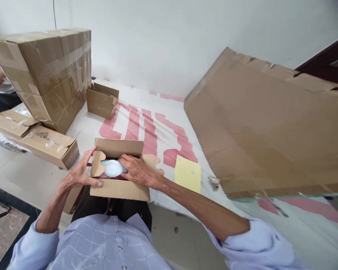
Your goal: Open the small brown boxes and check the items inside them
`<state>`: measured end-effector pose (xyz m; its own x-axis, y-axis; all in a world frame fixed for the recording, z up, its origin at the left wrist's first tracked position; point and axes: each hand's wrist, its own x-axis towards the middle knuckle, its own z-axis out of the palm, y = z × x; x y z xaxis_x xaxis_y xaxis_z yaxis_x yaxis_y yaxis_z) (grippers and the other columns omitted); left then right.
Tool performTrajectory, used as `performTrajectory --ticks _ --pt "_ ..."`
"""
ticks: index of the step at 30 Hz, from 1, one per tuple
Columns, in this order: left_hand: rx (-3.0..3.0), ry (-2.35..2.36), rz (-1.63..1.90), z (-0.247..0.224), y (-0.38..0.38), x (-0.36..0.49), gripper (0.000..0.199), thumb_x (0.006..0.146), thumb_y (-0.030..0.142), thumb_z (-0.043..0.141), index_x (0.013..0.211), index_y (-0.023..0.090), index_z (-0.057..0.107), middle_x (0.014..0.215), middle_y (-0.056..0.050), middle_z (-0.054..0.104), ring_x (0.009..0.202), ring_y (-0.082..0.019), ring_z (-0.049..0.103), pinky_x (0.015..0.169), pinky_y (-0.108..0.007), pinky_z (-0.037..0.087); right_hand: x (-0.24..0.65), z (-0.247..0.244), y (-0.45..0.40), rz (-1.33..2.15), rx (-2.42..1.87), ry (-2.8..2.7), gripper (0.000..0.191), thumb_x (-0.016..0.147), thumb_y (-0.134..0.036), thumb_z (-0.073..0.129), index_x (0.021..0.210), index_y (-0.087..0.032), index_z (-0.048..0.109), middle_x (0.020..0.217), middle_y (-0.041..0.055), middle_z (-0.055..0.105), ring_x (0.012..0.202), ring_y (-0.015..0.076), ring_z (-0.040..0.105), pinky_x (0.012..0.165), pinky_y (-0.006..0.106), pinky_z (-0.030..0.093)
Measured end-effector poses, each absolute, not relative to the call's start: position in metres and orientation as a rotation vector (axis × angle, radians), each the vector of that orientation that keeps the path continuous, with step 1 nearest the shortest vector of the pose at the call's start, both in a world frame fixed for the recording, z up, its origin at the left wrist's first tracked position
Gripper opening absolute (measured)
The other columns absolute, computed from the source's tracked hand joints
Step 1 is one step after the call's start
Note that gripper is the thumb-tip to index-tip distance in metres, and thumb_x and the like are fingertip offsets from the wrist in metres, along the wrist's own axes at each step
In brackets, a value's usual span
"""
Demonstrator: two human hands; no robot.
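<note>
now | white disc (113,168) in carton (122,190) | left hand (80,170) widely clasping carton | right hand (136,169) curled, hold unclear

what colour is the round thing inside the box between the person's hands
White: the round thing in the box shows best in the head view.

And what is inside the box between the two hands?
In the box is a white, round item; the right hand covers the right part; the bottom is hidden.
</note>
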<state>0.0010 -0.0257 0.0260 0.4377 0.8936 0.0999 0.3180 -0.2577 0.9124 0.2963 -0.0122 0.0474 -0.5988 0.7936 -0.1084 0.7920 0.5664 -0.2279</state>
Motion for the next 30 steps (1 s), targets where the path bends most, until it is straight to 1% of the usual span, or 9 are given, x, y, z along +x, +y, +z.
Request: performTrajectory --ticks 5,10,13,16,19,23,25,27,30 --pt "1.823 1.077 0.876 0.034 -0.012 0.011 0.112 0.068 0.045 0.093 0.164 0.027 0.041 0.157 -0.017 0.050 0.146 -0.039 0.054 0.113 -0.056 0.057 0.305 0.065 -0.015 0.247 -1.233 -2.591 0.026 0.093 -0.017 0.067 0.118 -0.020 0.073 0.124 0.0126 0.071 0.116 0.0285 0.065 0.102 0.045 0.055" --pt "1.862 1.101 0.806 0.042 -0.001 0.016 0.107 0.070 0.045 0.091 0.163 0.028 0.042 0.158 -0.018 0.051 0.147 -0.040 0.054 0.110 -0.056 0.058 0.327 0.095 -0.010 0.438 -1.182 -2.369 0.025 0.090 -0.018 0.066 0.114 -0.019 0.074 0.118 0.0115 0.072 0.108 0.0263 0.068 0.092 0.040 0.058" --pt "1.916 1.130 0.830 0.052 0.003 0.013 0.107 0.073 0.052 0.091 0.165 0.029 0.041 0.167 -0.018 0.043 0.152 -0.041 0.050 0.118 -0.059 0.052 0.347 0.117 -0.003 0.633 -1.183 -2.188 0.024 0.091 -0.026 0.067 0.112 -0.019 0.076 0.116 0.0101 0.073 0.103 0.0242 0.069 0.086 0.037 0.058" --pt "2.005 1.120 0.951 0.070 0.009 0.016 0.105 0.078 0.056 0.089 0.167 0.031 0.039 0.174 -0.016 0.037 0.158 -0.040 0.044 0.125 -0.059 0.046 0.363 0.128 0.006 0.797 -1.196 -1.927 0.029 0.088 -0.040 0.074 0.109 -0.021 0.080 0.112 0.0078 0.076 0.099 0.0242 0.069 0.082 0.036 0.057" --pt "2.105 0.968 0.895 0.090 0.018 0.034 0.110 0.077 0.055 0.091 0.169 0.029 0.037 0.173 -0.017 0.043 0.159 -0.040 0.044 0.129 -0.059 0.041 0.368 0.124 0.018 1.014 -1.162 -1.645 0.039 0.078 -0.049 0.085 0.104 -0.020 0.081 0.103 0.0062 0.078 0.092 0.0230 0.070 0.080 0.035 0.057" --pt "2.100 0.883 0.868 0.110 0.031 0.063 0.100 0.074 0.057 0.092 0.160 0.022 0.052 0.160 -0.018 0.058 0.154 -0.040 0.050 0.131 -0.056 0.038 0.361 0.115 0.030 1.277 -1.077 -1.339 0.053 0.071 -0.059 0.093 0.103 -0.019 0.079 0.091 0.0048 0.077 0.077 0.0190 0.068 0.071 0.032 0.057" --pt "2.045 0.916 0.966 0.119 0.037 0.070 0.092 0.074 0.060 0.091 0.151 0.022 0.059 0.153 -0.016 0.064 0.146 -0.040 0.057 0.127 -0.055 0.044 0.357 0.116 0.034 1.266 -1.000 -1.269 0.061 0.076 -0.071 0.087 0.110 -0.021 0.076 0.095 0.0050 0.077 0.082 0.0201 0.070 0.072 0.032 0.058" --pt "1.959 0.941 1.066 0.129 0.045 0.073 0.086 0.075 0.062 0.090 0.145 0.021 0.063 0.145 -0.014 0.068 0.137 -0.038 0.063 0.118 -0.051 0.051 0.353 0.122 0.039 1.208 -0.917 -1.280 0.069 0.082 -0.080 0.077 0.122 -0.025 0.072 0.109 0.0063 0.077 0.095 0.0229 0.072 0.078 0.034 0.061" --pt "1.796 0.952 1.203 0.143 0.063 0.073 0.074 0.082 0.069 0.083 0.135 0.019 0.068 0.125 -0.011 0.074 0.115 -0.032 0.069 0.096 -0.040 0.060 0.344 0.132 0.052 1.153 -0.793 -1.351 0.071 0.084 -0.080 0.075 0.133 -0.030 0.066 0.128 0.0066 0.075 0.116 0.0260 0.070 0.088 0.036 0.062"
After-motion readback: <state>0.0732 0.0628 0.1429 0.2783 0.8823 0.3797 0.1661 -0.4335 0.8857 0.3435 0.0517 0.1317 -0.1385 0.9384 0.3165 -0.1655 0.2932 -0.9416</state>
